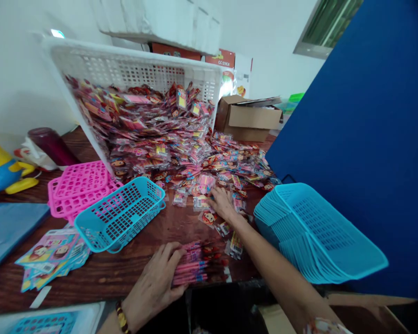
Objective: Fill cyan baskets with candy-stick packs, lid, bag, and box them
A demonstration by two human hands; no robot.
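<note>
My left hand [156, 278], wearing a beaded bracelet, curls its fingers and thumb around the left end of a row of pink plastic-wrapped packets [192, 268] at the table's front edge. The packets stand pressed side by side. Farther in, my right hand [223, 204] rests its spread fingers on loose small packets [199, 203], with a pink one just beyond the fingertips. Whether it grips any of them is hard to see. More packets spill toward my hands from a tipped white basket [132, 69].
A blue basket [125, 215] sits by pink baskets [85, 185] on the left, near printed cards [55, 255]. At right are stacked blue baskets [320, 232] and a blue panel [362, 139]. A cardboard box [249, 120] stands behind the pile.
</note>
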